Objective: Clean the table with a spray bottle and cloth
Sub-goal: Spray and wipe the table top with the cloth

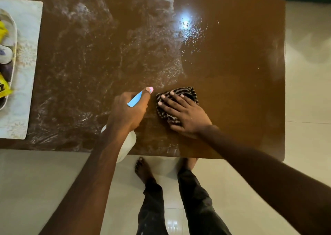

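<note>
Here the left hand (128, 112) grips the spray bottle (136, 98) at lower centre, nozzle pointing up-frame. Just right, the right hand (180, 114) presses flat, fingers spread, on the striped cloth (190, 91). The table (241, 77) looks smeared up-left of the cloth.

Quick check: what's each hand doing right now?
Left hand: grips the spray bottle.
Right hand: open, fingers flat, pressing the cloth on the table.
</note>
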